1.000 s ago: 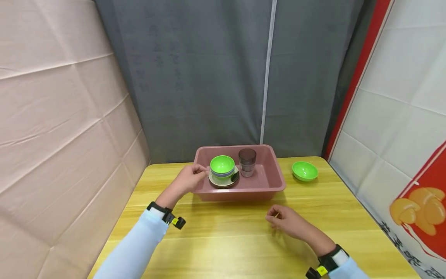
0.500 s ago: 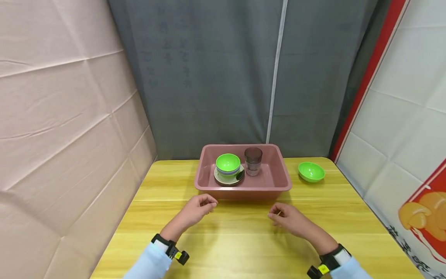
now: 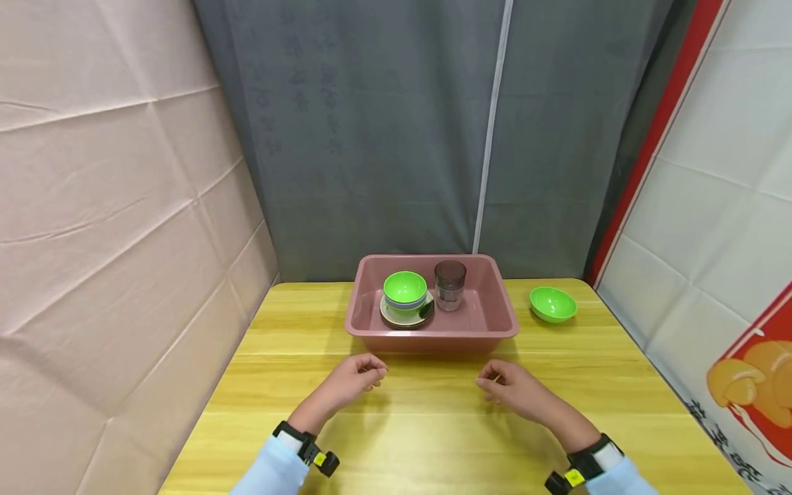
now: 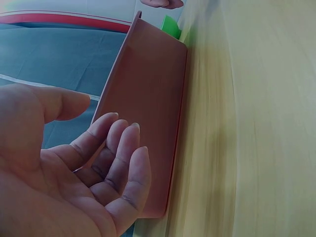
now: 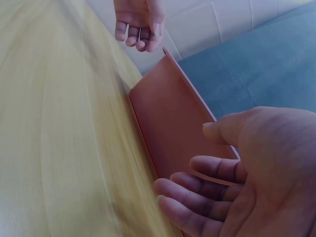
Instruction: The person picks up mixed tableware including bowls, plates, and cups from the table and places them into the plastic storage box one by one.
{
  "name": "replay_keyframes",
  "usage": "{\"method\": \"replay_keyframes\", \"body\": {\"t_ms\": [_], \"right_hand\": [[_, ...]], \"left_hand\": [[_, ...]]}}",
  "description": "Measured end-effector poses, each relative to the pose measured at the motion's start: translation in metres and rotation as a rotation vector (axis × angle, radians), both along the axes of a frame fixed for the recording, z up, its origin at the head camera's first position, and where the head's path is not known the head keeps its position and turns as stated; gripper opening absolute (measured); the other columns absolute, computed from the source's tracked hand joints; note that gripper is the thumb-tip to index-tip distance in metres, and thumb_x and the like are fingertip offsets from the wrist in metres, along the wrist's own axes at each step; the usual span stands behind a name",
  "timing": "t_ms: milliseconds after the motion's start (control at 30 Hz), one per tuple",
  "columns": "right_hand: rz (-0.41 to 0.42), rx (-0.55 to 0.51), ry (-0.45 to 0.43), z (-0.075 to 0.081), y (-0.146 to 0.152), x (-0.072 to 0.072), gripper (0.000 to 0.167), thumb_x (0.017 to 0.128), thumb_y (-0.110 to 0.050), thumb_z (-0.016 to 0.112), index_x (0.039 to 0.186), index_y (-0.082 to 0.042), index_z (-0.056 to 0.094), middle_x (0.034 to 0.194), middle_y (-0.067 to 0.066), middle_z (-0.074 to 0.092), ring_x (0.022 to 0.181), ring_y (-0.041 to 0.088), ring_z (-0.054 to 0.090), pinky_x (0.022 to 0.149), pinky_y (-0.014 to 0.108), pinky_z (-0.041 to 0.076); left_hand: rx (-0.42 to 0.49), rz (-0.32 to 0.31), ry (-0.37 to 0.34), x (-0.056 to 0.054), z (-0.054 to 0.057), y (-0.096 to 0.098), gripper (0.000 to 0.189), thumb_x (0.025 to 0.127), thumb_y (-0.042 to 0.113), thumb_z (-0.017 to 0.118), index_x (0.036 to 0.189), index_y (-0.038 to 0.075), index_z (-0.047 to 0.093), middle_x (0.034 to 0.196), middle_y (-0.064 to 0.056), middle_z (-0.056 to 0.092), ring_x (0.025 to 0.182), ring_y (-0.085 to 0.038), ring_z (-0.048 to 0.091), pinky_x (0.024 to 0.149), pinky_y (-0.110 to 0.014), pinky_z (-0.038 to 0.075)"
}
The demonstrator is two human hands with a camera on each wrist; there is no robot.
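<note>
A pink plastic basin [image 3: 489,313] stands at the back of the table. Inside it, a green bowl [image 3: 405,287] tops a small stack on a pale plate [image 3: 392,315], with a dark spoon [image 3: 427,309] lying at the plate's right side. Right of the stack is a dark-tinted glass [image 3: 449,285]. Another green bowl [image 3: 553,304] sits on the table, right of the basin. My left hand [image 3: 357,380] hovers before the basin's front left, fingers loosely curled, holding nothing. Likewise relaxed and holding nothing, my right hand [image 3: 512,388] is before the basin's front right corner.
The wooden table [image 3: 433,440] extends toward me under both hands. Behind it hangs a grey curtain [image 3: 371,137]. A pale cloth wall [image 3: 124,240] borders the left side, and a white printed panel [image 3: 699,240] with a red edge borders the right.
My left hand has drawn back from the basin's left rim toward me, to a spot over the table in front of it. My right hand has hardly moved. The basin's contents look the same.
</note>
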State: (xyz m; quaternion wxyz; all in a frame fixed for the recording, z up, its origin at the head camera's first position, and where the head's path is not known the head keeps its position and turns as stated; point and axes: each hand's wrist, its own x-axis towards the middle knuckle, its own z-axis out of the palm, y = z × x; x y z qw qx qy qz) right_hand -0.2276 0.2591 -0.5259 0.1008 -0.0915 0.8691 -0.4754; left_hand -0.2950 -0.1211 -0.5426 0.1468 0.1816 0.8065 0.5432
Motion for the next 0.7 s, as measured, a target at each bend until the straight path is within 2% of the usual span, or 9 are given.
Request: {"method": "replay_keyframes", "body": {"t_ms": [167, 333, 533, 700], "right_hand": [[-0.014, -0.005, 0.007, 0.001, 0.002, 0.002, 0.024, 0.112, -0.027, 0.068, 0.116, -0.003, 0.068, 0.109, 0.017, 0.069, 0.096, 0.031, 0.074, 0.080, 0.045, 0.065], [-0.021, -0.005, 0.014, 0.001, 0.015, -0.002, 0.027, 0.113, -0.028, 0.067, 0.117, -0.001, 0.068, 0.109, 0.015, 0.070, 0.096, 0.030, 0.074, 0.080, 0.047, 0.065], [-0.036, -0.002, -0.012, -0.001, 0.050, -0.011, 0.033, 0.114, -0.028, 0.065, 0.119, 0.004, 0.066, 0.110, 0.017, 0.072, 0.098, 0.032, 0.075, 0.084, 0.048, 0.065], [-0.140, 0.028, -0.060, 0.001, 0.089, -0.024, 0.036, 0.115, -0.028, 0.062, 0.121, 0.008, 0.065, 0.111, 0.019, 0.073, 0.099, 0.033, 0.075, 0.085, 0.046, 0.064]], "left_hand": [[0.008, 0.005, -0.007, 0.001, 0.002, 0.000, 0.028, 0.111, 0.020, 0.068, 0.123, -0.004, 0.072, 0.113, -0.021, 0.072, 0.097, -0.021, 0.069, 0.092, -0.049, 0.062], [0.016, 0.011, -0.014, 0.003, 0.003, 0.001, 0.027, 0.110, 0.019, 0.068, 0.123, -0.005, 0.072, 0.112, -0.020, 0.073, 0.096, -0.020, 0.069, 0.089, -0.045, 0.063], [0.028, -0.003, -0.038, 0.000, -0.001, 0.002, 0.027, 0.110, 0.017, 0.068, 0.123, -0.006, 0.072, 0.108, -0.013, 0.073, 0.096, -0.020, 0.070, 0.092, -0.048, 0.063], [0.035, -0.014, -0.040, 0.000, -0.002, 0.003, 0.027, 0.110, 0.017, 0.067, 0.123, -0.006, 0.071, 0.105, -0.007, 0.073, 0.096, -0.020, 0.070, 0.092, -0.050, 0.063]]}}
